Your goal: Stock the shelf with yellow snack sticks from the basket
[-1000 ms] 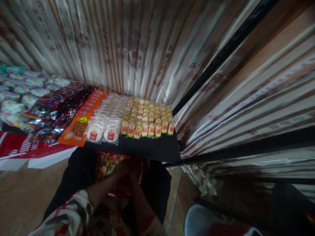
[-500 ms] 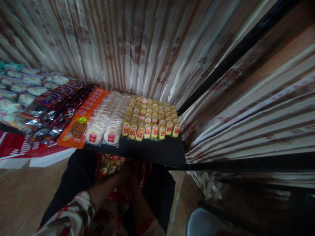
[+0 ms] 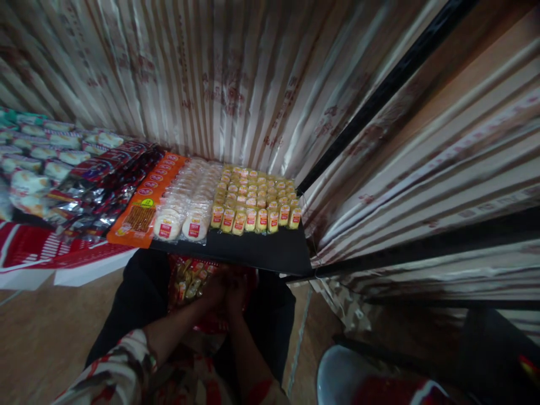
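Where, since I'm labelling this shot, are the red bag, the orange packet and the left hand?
Red bag [image 3: 214, 324]: head view, on its red lower part.
Orange packet [image 3: 147, 203]: head view, on its yellow label.
Left hand [image 3: 214, 289]: head view, on the back of the hand.

The person is wearing a patterned top [image 3: 196, 385]. Back from the bare left hand [image 3: 216, 288], the left sleeve [image 3: 113, 365] is showing cream, red and dark patches; back from the bare right hand [image 3: 236, 291], the right sleeve [image 3: 266, 394] is showing cream and red. Dark trousers [image 3: 279, 315] are flanking both hands.
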Demonstrator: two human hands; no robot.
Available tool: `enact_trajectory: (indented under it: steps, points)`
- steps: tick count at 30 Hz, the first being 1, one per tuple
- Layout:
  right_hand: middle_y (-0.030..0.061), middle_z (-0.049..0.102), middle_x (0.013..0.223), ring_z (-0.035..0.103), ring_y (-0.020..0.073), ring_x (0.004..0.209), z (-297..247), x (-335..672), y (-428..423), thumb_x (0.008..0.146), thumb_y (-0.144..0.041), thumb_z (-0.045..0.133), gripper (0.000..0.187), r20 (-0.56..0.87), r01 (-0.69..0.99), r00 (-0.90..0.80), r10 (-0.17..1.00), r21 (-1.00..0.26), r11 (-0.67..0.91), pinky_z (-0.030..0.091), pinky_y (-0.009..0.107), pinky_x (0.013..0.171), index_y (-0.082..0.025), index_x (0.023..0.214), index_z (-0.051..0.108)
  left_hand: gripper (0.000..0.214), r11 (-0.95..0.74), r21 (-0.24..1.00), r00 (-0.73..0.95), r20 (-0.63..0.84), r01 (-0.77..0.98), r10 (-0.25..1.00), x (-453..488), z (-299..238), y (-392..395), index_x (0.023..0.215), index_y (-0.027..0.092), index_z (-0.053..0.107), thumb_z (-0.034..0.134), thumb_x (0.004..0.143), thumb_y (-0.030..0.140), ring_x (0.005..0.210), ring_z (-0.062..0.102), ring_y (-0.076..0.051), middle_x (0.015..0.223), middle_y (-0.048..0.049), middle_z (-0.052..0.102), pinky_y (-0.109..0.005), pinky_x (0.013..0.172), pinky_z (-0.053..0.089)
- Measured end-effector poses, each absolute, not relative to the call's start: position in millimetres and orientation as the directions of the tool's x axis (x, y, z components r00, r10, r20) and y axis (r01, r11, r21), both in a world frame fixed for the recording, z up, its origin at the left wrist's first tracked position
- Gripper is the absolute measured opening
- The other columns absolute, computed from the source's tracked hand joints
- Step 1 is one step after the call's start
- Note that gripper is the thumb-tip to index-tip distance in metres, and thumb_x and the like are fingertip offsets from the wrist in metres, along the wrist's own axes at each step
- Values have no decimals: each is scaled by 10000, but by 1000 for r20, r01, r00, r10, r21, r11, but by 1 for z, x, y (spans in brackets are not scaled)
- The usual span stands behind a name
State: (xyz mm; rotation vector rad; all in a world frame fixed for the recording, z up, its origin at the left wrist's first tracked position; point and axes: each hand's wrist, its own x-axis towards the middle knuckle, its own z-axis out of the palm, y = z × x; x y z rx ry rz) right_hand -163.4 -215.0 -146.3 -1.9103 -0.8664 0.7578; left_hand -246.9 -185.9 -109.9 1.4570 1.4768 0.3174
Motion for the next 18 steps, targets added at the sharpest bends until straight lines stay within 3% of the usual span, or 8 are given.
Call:
enact_trajectory:
  steps: [4, 10, 18]
  points:
    - [102, 699, 866, 617, 219, 873, -131, -167, -219, 703, -245, 504, 155, -144, 255, 571, 808, -905, -341, 458, 321, 810, -198, 664, 646, 357, 220, 734, 236, -462, 643, 855, -252, -94, -190, 1082, 112, 637, 418, 800, 114, 1003, 613, -190, 1138, -125, 660, -257, 889, 440]
    - [65, 693, 868, 620, 205, 821, -116, -171, -227, 734, -442, 520, 274, -102, 204, 530, 842, -948, -243, 472, 323, 792, -207, 790, 648, 382, 208, 688, 187, -454, 695, 871, -255, -79, -195, 1128, 109, 618, 398, 817, 141, 1075, 584, -180, 1165, -143, 642, -261, 957, 405]
    - [30, 697, 754, 623, 187, 731, -112, -153, -230, 702, -381, 496, 224, -152, 168, 558, 816, -942, -290, 476, 286, 686, -209, 719, 639, 399, 98, 706, 226, -351, 702, 909, -257, -73, -205, 1136, 185, 620, 386, 815, 153, 1085, 553, -153, 1172, -64, 641, -266, 995, 379]
